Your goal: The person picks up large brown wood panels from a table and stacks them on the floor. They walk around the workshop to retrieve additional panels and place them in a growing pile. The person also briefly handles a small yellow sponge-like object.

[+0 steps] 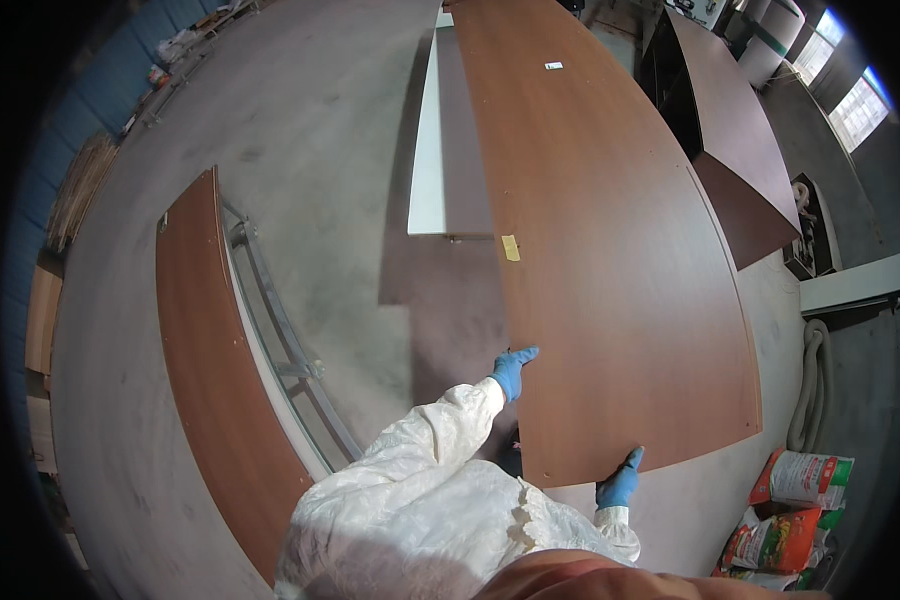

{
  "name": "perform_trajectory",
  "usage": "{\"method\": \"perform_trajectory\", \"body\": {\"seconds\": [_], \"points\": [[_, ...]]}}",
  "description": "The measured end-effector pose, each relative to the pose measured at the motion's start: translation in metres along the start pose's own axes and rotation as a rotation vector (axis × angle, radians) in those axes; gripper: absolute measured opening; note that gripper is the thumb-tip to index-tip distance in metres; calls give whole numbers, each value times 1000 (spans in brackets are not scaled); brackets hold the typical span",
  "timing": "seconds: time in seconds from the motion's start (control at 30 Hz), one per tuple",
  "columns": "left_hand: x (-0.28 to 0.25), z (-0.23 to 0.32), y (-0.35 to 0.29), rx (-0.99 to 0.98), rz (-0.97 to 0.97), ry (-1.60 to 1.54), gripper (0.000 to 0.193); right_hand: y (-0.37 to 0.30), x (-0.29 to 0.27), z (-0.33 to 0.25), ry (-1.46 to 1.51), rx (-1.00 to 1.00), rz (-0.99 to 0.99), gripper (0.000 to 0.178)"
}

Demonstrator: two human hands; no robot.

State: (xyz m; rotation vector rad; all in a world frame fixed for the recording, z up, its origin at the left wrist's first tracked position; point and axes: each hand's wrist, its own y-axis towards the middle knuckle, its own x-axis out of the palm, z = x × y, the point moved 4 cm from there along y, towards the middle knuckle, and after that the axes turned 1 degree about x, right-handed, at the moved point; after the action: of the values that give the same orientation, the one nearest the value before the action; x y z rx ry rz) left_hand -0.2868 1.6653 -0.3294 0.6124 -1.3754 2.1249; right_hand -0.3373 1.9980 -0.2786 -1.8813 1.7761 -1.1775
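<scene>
A long reddish-brown wood panel [620, 300] stretches away from me. My left hand [511, 376], in a blue glove, grips its left edge near the close end, thumb on top. On the near edge, toward its right part, my right hand [620, 484], also gloved in blue, holds on with the thumb over the surface. The fingers of both hands are mostly hidden past the edge. A small yellow piece of tape or paper [511, 248] sticks to the panel beyond my left hand, and a white label [554, 66] lies farther up.
Beneath the panel's far left side shows a white-edged board [428, 160]. Another brown panel [205, 350] lies on a metal frame [280, 310] at the left. A dark brown cabinet [735, 120] stands far right. Nearer are a coiled hose [811, 390] and several colourful bags [778, 540].
</scene>
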Motion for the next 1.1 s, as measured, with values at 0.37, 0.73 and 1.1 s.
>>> {"method": "perform_trajectory", "body": {"seconds": [0.37, 0.73, 1.1], "points": [[27, -31, 16, 132, 436, 509, 49, 12, 5, -24, -192, 233, -31, 65], [45, -7, 60, 132, 376, 637, 41, 26, 13, -25, -379, 403, -12, 64], [-24, -8, 17, 77, 266, 370, 23, 4, 7, 11, -605, 555, -84, 64]]}}
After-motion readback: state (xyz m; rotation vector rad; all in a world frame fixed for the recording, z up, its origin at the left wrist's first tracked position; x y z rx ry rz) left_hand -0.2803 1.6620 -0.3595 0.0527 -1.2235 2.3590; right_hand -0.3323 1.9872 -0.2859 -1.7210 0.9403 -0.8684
